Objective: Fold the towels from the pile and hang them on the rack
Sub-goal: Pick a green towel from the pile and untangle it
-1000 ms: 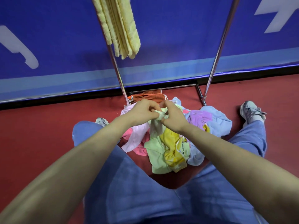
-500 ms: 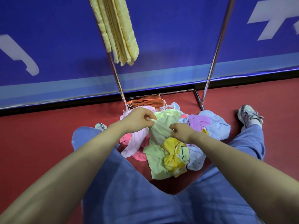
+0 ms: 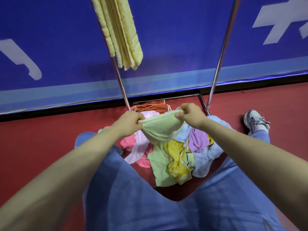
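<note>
A light green towel point(image 3: 160, 129) hangs stretched between my hands above the pile. My left hand point(image 3: 129, 121) pinches its left corner and my right hand point(image 3: 190, 114) pinches its right corner, a little higher. Below lies the pile of towels point(image 3: 180, 157) on the red floor: pink, green, yellow, purple, pale blue, with an orange one point(image 3: 150, 106) at the back. The metal rack point(image 3: 220, 52) rises behind the pile on two slanted poles. A folded yellow towel point(image 3: 121, 34) hangs from its top, which is out of frame.
My legs in blue trousers point(image 3: 133, 197) spread either side of the pile, a sneaker point(image 3: 255, 119) at the right. A blue wall banner point(image 3: 166, 47) stands directly behind the rack's base bar point(image 3: 166, 98).
My hands were together on a bunched green towel. They have moved apart, the right one up and to the right, lifting and spreading the towel's edge between them.
</note>
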Demonstrator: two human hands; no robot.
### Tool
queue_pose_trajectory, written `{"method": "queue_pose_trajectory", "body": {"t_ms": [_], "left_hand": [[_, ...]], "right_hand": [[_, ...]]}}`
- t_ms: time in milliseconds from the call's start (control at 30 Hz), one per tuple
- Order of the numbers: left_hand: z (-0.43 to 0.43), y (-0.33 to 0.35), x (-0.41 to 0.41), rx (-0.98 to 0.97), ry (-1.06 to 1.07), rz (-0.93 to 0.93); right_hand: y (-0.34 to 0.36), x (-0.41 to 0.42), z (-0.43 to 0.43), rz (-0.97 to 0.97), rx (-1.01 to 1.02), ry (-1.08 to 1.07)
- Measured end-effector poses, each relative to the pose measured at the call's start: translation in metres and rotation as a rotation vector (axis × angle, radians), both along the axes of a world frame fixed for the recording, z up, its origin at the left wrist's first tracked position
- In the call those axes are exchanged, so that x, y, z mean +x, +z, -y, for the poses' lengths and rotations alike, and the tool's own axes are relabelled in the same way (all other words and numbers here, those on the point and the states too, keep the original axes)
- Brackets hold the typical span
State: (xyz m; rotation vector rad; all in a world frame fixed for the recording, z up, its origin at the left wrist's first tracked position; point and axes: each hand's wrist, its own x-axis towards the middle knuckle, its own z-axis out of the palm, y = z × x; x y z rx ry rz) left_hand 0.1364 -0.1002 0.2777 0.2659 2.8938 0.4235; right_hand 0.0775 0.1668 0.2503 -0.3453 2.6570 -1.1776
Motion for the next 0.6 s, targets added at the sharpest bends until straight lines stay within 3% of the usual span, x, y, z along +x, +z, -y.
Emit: {"method": "queue_pose_trajectory", "body": {"t_ms": [133, 333, 500, 600], "left_hand": [[-0.003, 0.075, -0.041, -0.255, -0.121, -0.182], [-0.025, 0.225, -0.089, -0.369, -0.094, -0.534], [-0.030, 0.280, -0.090, -0.368, -0.059, -0.687], [-0.029, 0.282, -0.084, -0.349, -0.070, -0.679]], "right_hand": [[0.083, -0.038, 0.004, -0.180, -0.002, -0.021], [0.235, -0.082, 0.005, -0.679, -0.187, -0.202], [0.285, -0.092, -0.002, -0.752, -0.249, -0.257], [0.286, -0.089, -0.005, -0.739, -0.260, -0.260]]}}
